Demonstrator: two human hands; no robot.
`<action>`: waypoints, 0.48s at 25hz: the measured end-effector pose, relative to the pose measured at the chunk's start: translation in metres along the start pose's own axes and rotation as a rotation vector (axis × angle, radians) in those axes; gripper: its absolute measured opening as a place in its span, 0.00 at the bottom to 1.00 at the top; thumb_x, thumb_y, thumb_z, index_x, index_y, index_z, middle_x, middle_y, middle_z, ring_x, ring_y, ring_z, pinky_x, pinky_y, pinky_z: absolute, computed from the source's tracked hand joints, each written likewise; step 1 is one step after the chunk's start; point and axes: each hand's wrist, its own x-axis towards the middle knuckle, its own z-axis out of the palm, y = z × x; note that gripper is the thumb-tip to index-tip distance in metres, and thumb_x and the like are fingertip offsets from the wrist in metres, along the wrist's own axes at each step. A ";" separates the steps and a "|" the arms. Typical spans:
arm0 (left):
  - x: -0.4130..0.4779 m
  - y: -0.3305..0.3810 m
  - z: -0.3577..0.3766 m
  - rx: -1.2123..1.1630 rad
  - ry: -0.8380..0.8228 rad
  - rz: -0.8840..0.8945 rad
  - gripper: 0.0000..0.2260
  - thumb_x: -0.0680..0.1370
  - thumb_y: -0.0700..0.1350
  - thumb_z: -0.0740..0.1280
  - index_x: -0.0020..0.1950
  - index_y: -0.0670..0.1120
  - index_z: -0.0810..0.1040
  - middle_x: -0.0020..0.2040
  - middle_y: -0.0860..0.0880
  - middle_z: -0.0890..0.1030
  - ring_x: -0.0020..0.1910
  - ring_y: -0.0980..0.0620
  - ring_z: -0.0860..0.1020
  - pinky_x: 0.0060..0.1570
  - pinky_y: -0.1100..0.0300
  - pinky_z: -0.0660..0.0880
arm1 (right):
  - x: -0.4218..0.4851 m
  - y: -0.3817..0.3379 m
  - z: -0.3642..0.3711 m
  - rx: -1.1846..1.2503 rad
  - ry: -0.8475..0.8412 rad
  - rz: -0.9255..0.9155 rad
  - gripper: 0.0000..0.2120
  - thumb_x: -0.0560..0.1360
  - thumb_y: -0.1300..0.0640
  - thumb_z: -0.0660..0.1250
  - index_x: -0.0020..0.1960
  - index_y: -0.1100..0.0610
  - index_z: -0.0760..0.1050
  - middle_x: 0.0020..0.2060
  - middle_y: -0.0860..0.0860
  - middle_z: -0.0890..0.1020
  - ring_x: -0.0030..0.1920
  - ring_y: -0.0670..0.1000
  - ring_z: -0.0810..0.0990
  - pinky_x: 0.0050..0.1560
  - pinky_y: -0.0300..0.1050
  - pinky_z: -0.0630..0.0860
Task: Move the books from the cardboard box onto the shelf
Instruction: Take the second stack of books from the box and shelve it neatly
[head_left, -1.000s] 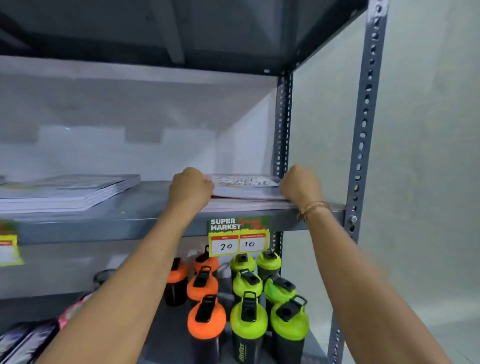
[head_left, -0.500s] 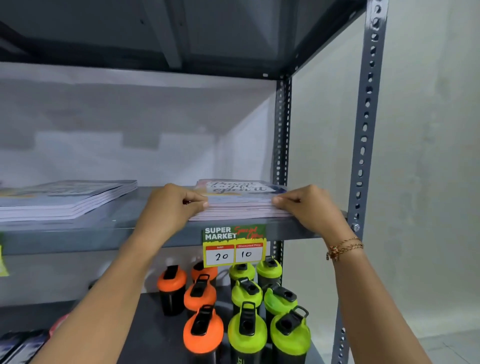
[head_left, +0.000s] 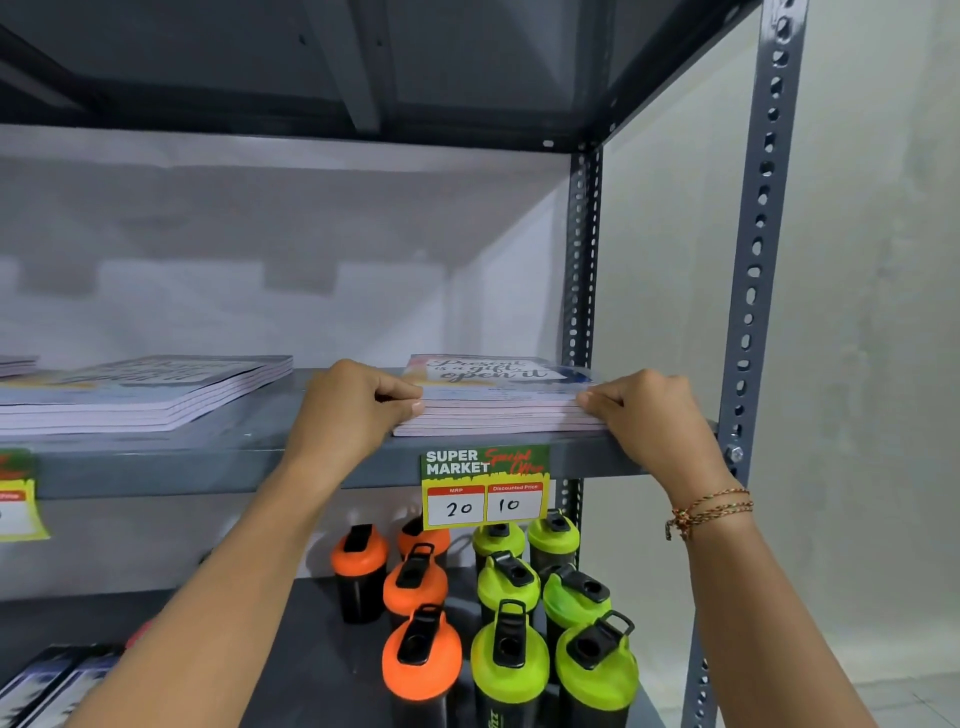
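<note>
the left hand (head_left: 353, 410) covers the near left corner of the stack of books (head_left: 498, 410), and the right hand (head_left: 649, 415) hides its right end. fingertips on both sides curl out of sight against the pages. the second stack (head_left: 156, 389) runs off the left edge. the yellow tag (head_left: 18, 499) is cut in half there, its print unreadable. the front bottles (head_left: 509, 670) lose their bases below the frame.
</note>
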 end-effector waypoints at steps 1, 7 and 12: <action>0.002 0.000 -0.001 -0.004 -0.003 -0.015 0.11 0.72 0.40 0.73 0.54 0.41 0.83 0.53 0.44 0.85 0.38 0.59 0.76 0.40 0.75 0.68 | -0.001 0.000 0.000 0.004 0.015 -0.002 0.16 0.78 0.50 0.63 0.48 0.62 0.83 0.45 0.61 0.85 0.46 0.59 0.80 0.48 0.48 0.78; 0.003 0.001 -0.001 0.021 -0.017 -0.028 0.10 0.73 0.40 0.72 0.54 0.42 0.83 0.54 0.45 0.85 0.45 0.57 0.77 0.41 0.69 0.70 | -0.004 -0.003 -0.006 0.159 0.023 0.030 0.12 0.74 0.54 0.69 0.50 0.61 0.84 0.50 0.61 0.85 0.53 0.59 0.80 0.56 0.48 0.77; -0.002 -0.001 -0.001 0.018 -0.004 -0.025 0.10 0.73 0.40 0.72 0.54 0.42 0.83 0.52 0.45 0.85 0.40 0.55 0.78 0.35 0.74 0.68 | -0.013 -0.001 -0.012 0.257 0.036 0.059 0.11 0.72 0.56 0.72 0.49 0.63 0.83 0.50 0.61 0.85 0.58 0.59 0.78 0.52 0.42 0.74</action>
